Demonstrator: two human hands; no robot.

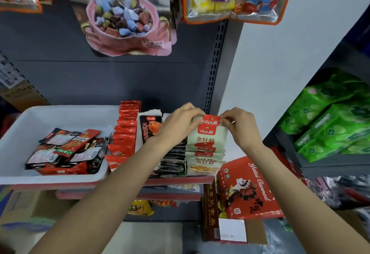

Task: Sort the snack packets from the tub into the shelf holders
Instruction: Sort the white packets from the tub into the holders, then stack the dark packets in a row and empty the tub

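The dark shelf point(124, 85) carried everything, its red-edged board holding one white tub point(18, 137) on the left and four rows of packets standing to its right. Inside the tub lay a loose heap of snack packets point(68, 151), roughly ten, black, red and white mixed, too overlapped for an exact count. Beside the tub stood the row of red packets point(126, 125), densely stacked, more than a dozen edges showing. Next came one row fronted by a black packet with an orange picture point(149, 127), then a row of dark packets point(174, 157) seen edge-on, partly behind the left forearm. The rightmost row held cream mushroom packets point(206, 153), at least four visible with red labels. Two hands met at the top of the rearmost cream packet point(209, 127): the left hand point(180, 121) had its fingers curled round the upper left corner, the right hand point(238, 125) pinched the upper right corner, each grip clamped on that packet, which stood upright at the back of its row
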